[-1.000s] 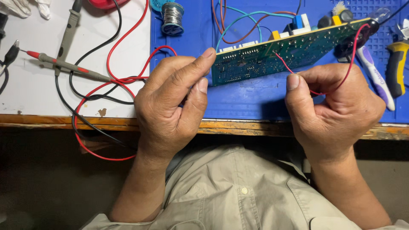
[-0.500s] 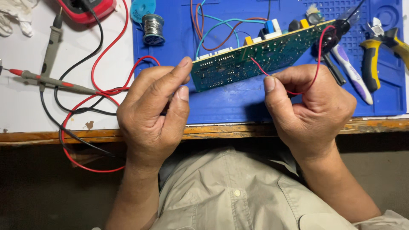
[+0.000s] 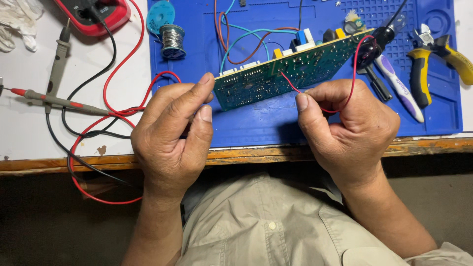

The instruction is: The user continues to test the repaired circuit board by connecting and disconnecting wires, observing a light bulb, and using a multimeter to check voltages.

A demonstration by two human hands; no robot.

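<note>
A long green circuit board [image 3: 290, 71] is held tilted above the blue work mat [image 3: 256, 125], its solder side towards me. My left hand [image 3: 172, 138] grips the board's left end between thumb and fingers. My right hand [image 3: 345, 128] pinches a thin red wire [image 3: 354, 69] that runs from the board's middle, loops through the fingers and rises to the board's right end. Coloured parts and blue, orange and teal wires stick out behind the board's far edge.
A red multimeter [image 3: 93, 15] sits at the top left, its red and black probes [image 3: 59, 101] and leads lying across the white table. A solder spool [image 3: 172, 39] stands on the mat. Yellow-handled pliers [image 3: 433, 59], a white-purple tool [image 3: 399, 88] and a black tool lie at right. The wooden table edge [image 3: 246, 155] runs below my hands.
The view has shifted slightly, so the board and hands sit a little lower and to the left in the picture. Both hands keep the same grips on board and wire.
</note>
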